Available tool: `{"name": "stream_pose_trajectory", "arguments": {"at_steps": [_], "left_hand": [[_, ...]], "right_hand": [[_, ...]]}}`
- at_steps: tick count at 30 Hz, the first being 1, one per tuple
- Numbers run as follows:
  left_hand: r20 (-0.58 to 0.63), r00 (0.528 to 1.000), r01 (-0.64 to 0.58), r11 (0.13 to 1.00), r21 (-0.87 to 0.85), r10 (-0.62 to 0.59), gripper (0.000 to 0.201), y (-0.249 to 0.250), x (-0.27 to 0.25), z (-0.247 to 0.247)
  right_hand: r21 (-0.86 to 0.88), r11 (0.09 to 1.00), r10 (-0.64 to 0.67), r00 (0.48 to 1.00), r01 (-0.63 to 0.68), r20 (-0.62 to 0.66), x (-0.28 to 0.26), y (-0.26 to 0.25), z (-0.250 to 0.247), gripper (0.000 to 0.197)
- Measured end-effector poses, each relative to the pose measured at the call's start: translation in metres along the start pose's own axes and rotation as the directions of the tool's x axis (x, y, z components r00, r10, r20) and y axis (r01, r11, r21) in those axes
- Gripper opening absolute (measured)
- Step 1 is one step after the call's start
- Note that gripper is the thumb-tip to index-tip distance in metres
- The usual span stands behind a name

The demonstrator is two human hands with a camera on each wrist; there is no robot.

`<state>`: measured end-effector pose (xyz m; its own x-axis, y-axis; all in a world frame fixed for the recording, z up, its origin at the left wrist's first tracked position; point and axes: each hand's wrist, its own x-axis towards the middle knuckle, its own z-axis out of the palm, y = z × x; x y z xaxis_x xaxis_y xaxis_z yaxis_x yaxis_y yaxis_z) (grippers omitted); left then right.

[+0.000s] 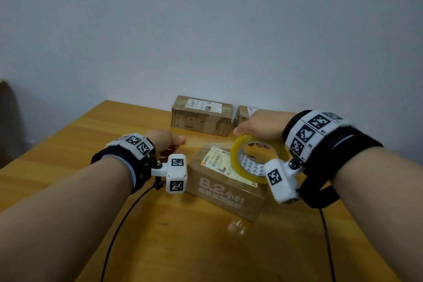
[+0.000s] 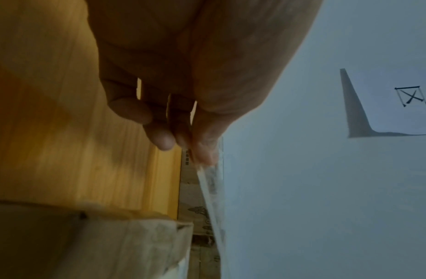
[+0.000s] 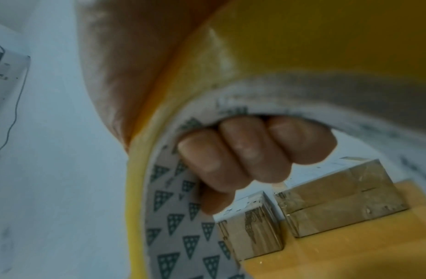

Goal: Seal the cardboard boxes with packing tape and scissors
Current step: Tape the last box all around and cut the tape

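My right hand [image 1: 258,125] grips a yellowish roll of packing tape [image 1: 238,162], fingers [image 3: 243,151] curled through its white patterned core [image 3: 173,217], above the near cardboard box [image 1: 226,188]. That box lies on the wooden table [image 1: 68,167] and bears a white shipping label [image 1: 217,160]. My left hand [image 1: 176,142] hovers left of the box and pinches the free end of a clear tape strip [image 2: 210,188]. The strip [image 1: 210,144] stretches faintly from there across to the roll. No scissors are in view.
Two more cardboard boxes stand at the table's far edge against the wall, a larger one [image 1: 201,114] and a smaller one [image 1: 241,117] half hidden behind my right hand. The wall is pale. Black cables [image 1: 119,224] trail from both wrists over the table.
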<state>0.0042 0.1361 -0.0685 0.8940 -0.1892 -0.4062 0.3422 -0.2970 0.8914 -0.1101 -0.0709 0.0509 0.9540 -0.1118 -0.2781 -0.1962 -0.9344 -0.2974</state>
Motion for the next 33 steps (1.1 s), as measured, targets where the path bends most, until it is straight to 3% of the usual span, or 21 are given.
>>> {"name": "stream_pose_trajectory", "arguments": {"at_steps": [7,14,17,25,30,33], "left_hand": [[0.033,0.988,0.149,0.983,0.11,-0.153,0.03,0.01,-0.001,0.011],[0.039,0.998,0.048,0.999,-0.004,-0.048,0.017,0.0,0.01,0.006],[0.047,0.998,0.034,0.999,0.026,-0.035,0.015,-0.009,0.011,0.008],[0.043,0.998,0.052,0.997,0.053,-0.055,0.018,-0.022,0.006,0.019],[0.104,0.986,0.094,0.956,0.279,-0.127,0.019,-0.017,-0.011,0.027],[0.083,0.993,0.045,0.919,0.392,-0.083,0.032,-0.02,-0.014,0.03]], "right_hand": [[-0.088,0.996,0.006,0.999,-0.001,0.046,0.001,-0.006,0.001,0.04],[-0.097,0.993,0.077,0.996,-0.072,0.054,0.008,-0.013,-0.004,0.039],[-0.049,0.99,0.134,0.989,-0.132,0.057,0.013,-0.01,0.003,0.041],[-0.032,0.991,0.136,0.988,-0.134,0.079,0.015,-0.009,0.007,0.038],[-0.072,0.992,0.107,0.99,-0.101,0.086,0.015,-0.007,0.008,0.041],[-0.05,0.993,0.108,0.992,-0.105,0.065,0.017,-0.005,0.01,0.041]]}}
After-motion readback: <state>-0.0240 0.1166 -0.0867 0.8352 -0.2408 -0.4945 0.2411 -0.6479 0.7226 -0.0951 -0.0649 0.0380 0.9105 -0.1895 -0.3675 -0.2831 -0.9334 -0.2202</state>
